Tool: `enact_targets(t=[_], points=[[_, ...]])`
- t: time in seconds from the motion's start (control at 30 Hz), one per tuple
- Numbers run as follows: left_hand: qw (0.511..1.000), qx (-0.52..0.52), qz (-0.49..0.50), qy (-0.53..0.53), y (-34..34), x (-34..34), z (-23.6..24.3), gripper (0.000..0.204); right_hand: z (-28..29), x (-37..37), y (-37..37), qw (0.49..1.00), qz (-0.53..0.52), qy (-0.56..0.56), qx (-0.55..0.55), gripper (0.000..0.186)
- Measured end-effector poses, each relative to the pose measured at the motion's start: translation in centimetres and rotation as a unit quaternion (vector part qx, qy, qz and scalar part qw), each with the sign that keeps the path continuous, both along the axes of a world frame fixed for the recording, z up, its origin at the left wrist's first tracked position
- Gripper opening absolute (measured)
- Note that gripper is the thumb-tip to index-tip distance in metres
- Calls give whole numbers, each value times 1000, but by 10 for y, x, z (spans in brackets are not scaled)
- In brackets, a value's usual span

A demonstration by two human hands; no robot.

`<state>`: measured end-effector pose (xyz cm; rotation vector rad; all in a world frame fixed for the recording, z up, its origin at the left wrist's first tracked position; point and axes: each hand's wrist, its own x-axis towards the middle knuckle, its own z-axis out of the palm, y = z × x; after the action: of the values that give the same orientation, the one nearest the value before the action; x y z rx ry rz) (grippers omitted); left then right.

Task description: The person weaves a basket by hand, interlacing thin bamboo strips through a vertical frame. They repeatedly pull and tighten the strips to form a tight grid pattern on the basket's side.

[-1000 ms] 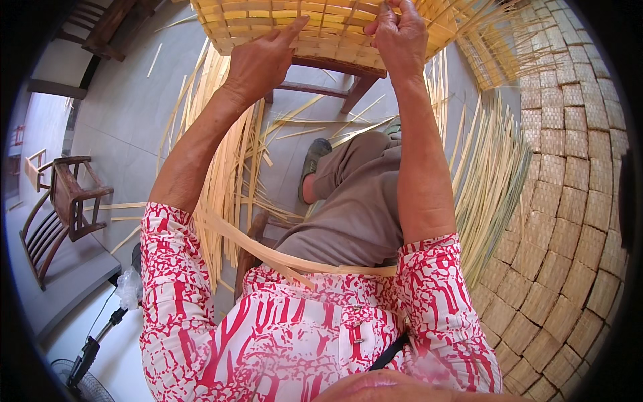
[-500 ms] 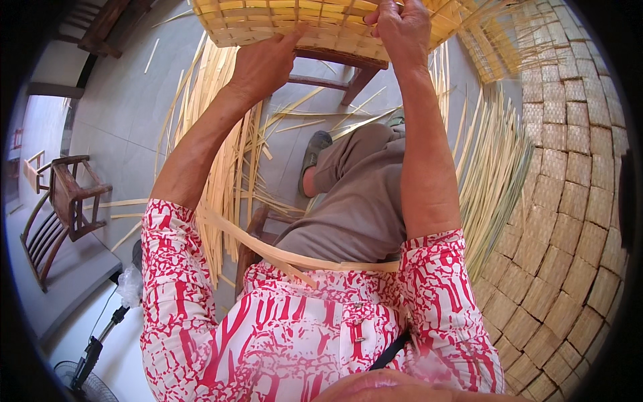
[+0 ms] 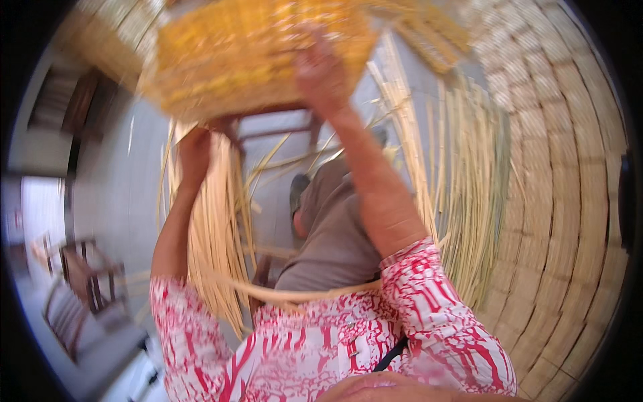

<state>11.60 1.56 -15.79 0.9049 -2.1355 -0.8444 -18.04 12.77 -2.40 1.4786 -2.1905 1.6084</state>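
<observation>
The yellow woven basket (image 3: 248, 60) sits at the top of the view, above a dark wooden stool (image 3: 274, 130); blur hides whether it rests there. The right hand (image 3: 325, 77) lies against its near side, and the left hand (image 3: 194, 151) is just below its lower left corner; I cannot tell whether either hand's fingers grip or stand apart. With so much of the basket reaching past the stool's left leg, it could tip if support there is weak, and a hurried turn could bend its rim or snag the long pale strips (image 3: 221, 234) below. Grey floor (image 3: 127, 167) gives room on the left; upright green-edged strips (image 3: 475, 187) crowd the right.
</observation>
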Motion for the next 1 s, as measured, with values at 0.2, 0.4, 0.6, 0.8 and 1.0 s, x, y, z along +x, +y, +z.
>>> enact_targets(t=[0.2, 0.4, 0.6, 0.8, 1.0], points=[[923, 260, 18, 283, -108, 29, 141, 48, 23, -4, 19, 1000, -21, -1, -5, 31], [895, 411, -102, 141, -145, 13, 188, 63, 22, 4, 19, 999, -23, -36, -9, 31], [889, 444, -5, -108, -194, -2, 187, 73, 16, 3, 22, 999, -3, -39, 12, 38], [893, 445, -61, -39, -157, 43, 183, 55, 28, 17, 38, 992, 40, -101, -60, 44], [844, 533, 24, 42, -123, 104, 168, 60, 25, 33, 46, 952, 139, -273, 10, 32]])
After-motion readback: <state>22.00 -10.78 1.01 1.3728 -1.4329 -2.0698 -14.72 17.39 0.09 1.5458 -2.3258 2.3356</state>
